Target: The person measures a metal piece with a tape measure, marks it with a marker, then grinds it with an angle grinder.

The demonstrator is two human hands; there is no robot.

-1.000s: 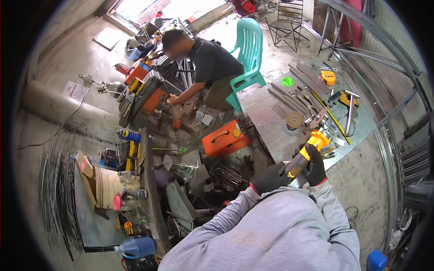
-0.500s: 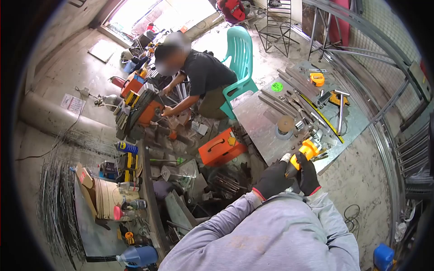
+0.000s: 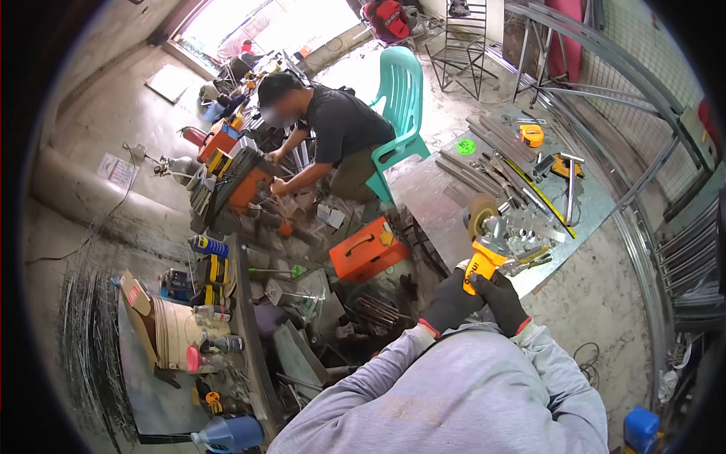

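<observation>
A yellow angle grinder [image 3: 485, 262] points away from me over the near part of the metal-topped table [image 3: 423, 200]. Its round brown disc [image 3: 479, 215] faces the table's left side. My left hand [image 3: 451, 303], in a black glove, is closed around the grinder's rear body. Also gloved in black, my right hand [image 3: 501, 303] grips the same body from the right, thumb on top. Wrenches and other small metal tools [image 3: 529, 261] lie just right of the grinder head. Metal bars [image 3: 460, 168] and a yellow-edged rule [image 3: 538, 198] lie beyond it.
A co-worker [image 3: 336, 125] crouches by a green plastic chair [image 3: 408, 98]. An orange toolbox [image 3: 369, 250] sits left of the table. An orange tape measure [image 3: 532, 135] lies at the table's far end. Cluttered shelving [image 3: 253, 333] runs along my left.
The grinder has swung left and turned, so its head points more straight ahead and its disc shows. Both hands turned with it. The co-worker stays crouched in place.
</observation>
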